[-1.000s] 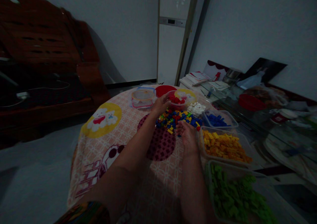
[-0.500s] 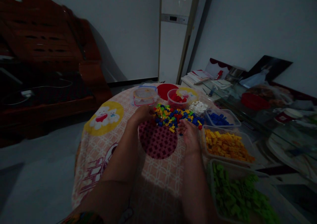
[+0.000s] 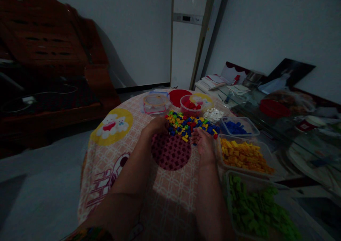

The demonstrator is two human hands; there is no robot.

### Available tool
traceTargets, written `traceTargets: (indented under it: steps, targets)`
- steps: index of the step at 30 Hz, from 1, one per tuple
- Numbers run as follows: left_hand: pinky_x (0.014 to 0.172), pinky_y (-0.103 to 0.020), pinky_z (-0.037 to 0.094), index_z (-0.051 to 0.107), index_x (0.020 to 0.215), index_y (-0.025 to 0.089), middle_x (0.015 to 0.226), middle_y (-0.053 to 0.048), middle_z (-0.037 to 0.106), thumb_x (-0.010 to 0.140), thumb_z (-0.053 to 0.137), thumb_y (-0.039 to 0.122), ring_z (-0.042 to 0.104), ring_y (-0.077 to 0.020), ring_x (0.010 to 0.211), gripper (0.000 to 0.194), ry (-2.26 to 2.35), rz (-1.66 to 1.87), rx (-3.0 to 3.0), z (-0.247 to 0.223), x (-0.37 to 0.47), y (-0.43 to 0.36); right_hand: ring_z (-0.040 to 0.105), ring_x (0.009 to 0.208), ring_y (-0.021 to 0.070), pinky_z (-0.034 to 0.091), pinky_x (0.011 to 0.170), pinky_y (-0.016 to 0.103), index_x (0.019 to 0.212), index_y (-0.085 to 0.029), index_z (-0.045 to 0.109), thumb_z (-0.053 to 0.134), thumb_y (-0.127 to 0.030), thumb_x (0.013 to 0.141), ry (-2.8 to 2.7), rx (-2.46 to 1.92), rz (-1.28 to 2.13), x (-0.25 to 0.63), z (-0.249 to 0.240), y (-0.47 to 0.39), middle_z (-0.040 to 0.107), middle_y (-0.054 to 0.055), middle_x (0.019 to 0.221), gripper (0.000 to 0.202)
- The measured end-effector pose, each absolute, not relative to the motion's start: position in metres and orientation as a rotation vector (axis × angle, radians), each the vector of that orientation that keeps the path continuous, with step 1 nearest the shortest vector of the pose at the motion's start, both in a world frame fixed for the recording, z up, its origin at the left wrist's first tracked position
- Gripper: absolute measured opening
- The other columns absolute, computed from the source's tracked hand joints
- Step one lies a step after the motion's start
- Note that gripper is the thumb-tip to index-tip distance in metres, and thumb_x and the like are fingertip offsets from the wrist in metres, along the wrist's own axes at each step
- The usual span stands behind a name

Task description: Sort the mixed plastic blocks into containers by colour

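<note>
A pile of small mixed-colour bricks (image 3: 183, 124) lies on the patterned tablecloth (image 3: 170, 191). My left hand (image 3: 157, 125) is at the pile's left edge, its fingertips hidden against the bricks. At the near right side of the pile, my right hand (image 3: 201, 140) has its fingers curled together; what they hold, if anything, is too small to make out. To the right stand clear boxes of blue bricks (image 3: 236, 127), yellow bricks (image 3: 242, 155) and green bricks (image 3: 258, 205). Behind the pile are a tub of red bricks (image 3: 193, 106) and a heap of white bricks (image 3: 213, 115).
Lidded clear containers (image 3: 155, 102) sit at the back left of the round table. A glass-topped table (image 3: 277, 127) with papers, a red lid and a cup borders the right side. A wooden bench (image 3: 53, 56) stands at the far left.
My left hand has moved slightly right and down, closer in against the left edge of the pile. My right hand is nearly where it was.
</note>
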State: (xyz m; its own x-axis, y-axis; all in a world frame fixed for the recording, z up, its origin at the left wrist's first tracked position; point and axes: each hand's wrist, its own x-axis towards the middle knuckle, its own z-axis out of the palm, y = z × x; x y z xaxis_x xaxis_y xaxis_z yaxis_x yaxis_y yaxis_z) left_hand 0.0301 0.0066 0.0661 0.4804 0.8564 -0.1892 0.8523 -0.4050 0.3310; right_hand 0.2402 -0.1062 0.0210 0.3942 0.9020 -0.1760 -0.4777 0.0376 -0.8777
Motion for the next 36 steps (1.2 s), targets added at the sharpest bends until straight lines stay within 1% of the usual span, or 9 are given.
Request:
traceTargets:
  steps: [4,7,12,19,22,26,33,35,36]
  targets:
    - [0.064,-0.025,0.042,0.076,0.076,0.019,0.075,-0.001,0.073,0.063,0.075,0.019,0.065,-0.019,0.074,0.013,1.397,0.104,2.318,0.064,0.029,0.008,0.061,0.043,0.0131,0.047,0.039,0.023,0.072,-0.017,0.07,0.078,-0.04,0.069,-0.528,-1.071,1.128,0.241,0.02,-0.106,0.069,0.001,0.058,0.024]
    - [0.065,-0.025,0.044,0.078,0.08,0.019,0.075,-0.001,0.074,0.065,0.072,0.02,0.066,-0.0189,0.074,0.016,1.395,0.224,2.26,0.061,0.023,0.014,0.061,0.044,0.0128,0.047,0.04,0.023,0.073,-0.017,0.07,0.078,-0.041,0.07,-0.535,-1.074,1.124,0.242,0.02,-0.106,0.069,0.001,0.059,0.025]
    - [0.063,-0.025,0.044,0.077,0.076,0.018,0.068,0.0,0.072,0.068,0.07,0.028,0.065,-0.0187,0.069,0.015,1.393,0.484,2.133,0.055,0.011,0.023,0.06,0.043,0.0127,0.047,0.04,0.023,0.075,-0.016,0.07,0.077,-0.04,0.072,-0.523,-1.072,1.125,0.241,0.019,-0.107,0.068,0.001,0.059,0.025]
    - [0.058,-0.025,0.048,0.072,0.075,0.014,0.063,-0.001,0.068,0.068,0.074,0.031,0.06,-0.0139,0.056,0.018,1.194,0.92,1.683,0.047,0.032,0.024,0.061,0.045,0.0128,0.047,0.041,0.023,0.075,-0.015,0.07,0.077,-0.039,0.071,-0.513,-1.078,1.12,0.24,0.02,-0.107,0.068,0.002,0.06,0.025]
    - [0.059,-0.026,0.052,0.07,0.077,0.014,0.065,-0.001,0.069,0.067,0.075,0.028,0.061,-0.0127,0.055,0.019,1.085,1.013,1.465,0.047,0.049,0.021,0.061,0.044,0.0129,0.047,0.041,0.023,0.075,-0.016,0.07,0.077,-0.039,0.07,-0.511,-1.088,1.129,0.24,0.02,-0.107,0.068,0.002,0.059,0.025]
    - [0.06,-0.025,0.054,0.07,0.079,0.014,0.065,0.001,0.069,0.067,0.075,0.023,0.061,-0.011,0.054,0.016,0.998,1.113,1.35,0.046,0.07,0.014,0.061,0.044,0.0132,0.047,0.04,0.023,0.075,-0.016,0.07,0.077,-0.039,0.071,-0.51,-1.079,1.137,0.241,0.019,-0.106,0.068,0.002,0.058,0.024]
    - [0.07,-0.031,0.058,0.07,0.085,0.014,0.07,-0.001,0.071,0.071,0.07,0.02,0.066,-0.0138,0.061,0.015,0.878,1.247,1.313,0.052,0.105,0.03,0.059,0.042,0.0127,0.046,0.039,0.023,0.073,-0.016,0.07,0.075,-0.037,0.071,-0.504,-1.075,1.127,0.24,0.021,-0.106,0.068,0.002,0.058,0.022]
    - [0.077,-0.034,0.059,0.071,0.093,0.014,0.079,-0.003,0.074,0.072,0.069,0.019,0.07,-0.0167,0.072,0.022,0.829,1.284,1.328,0.056,0.115,0.041,0.059,0.042,0.0129,0.046,0.039,0.023,0.073,-0.016,0.07,0.076,-0.037,0.071,-0.506,-1.08,1.125,0.24,0.021,-0.106,0.068,0.002,0.058,0.022]
    - [0.081,-0.035,0.059,0.071,0.1,0.014,0.088,-0.006,0.076,0.072,0.069,0.019,0.072,-0.0188,0.081,0.029,0.795,1.293,1.349,0.058,0.12,0.046,0.059,0.043,0.0131,0.047,0.039,0.024,0.074,-0.016,0.07,0.076,-0.038,0.072,-0.507,-1.083,1.126,0.24,0.021,-0.106,0.068,0.002,0.058,0.022]
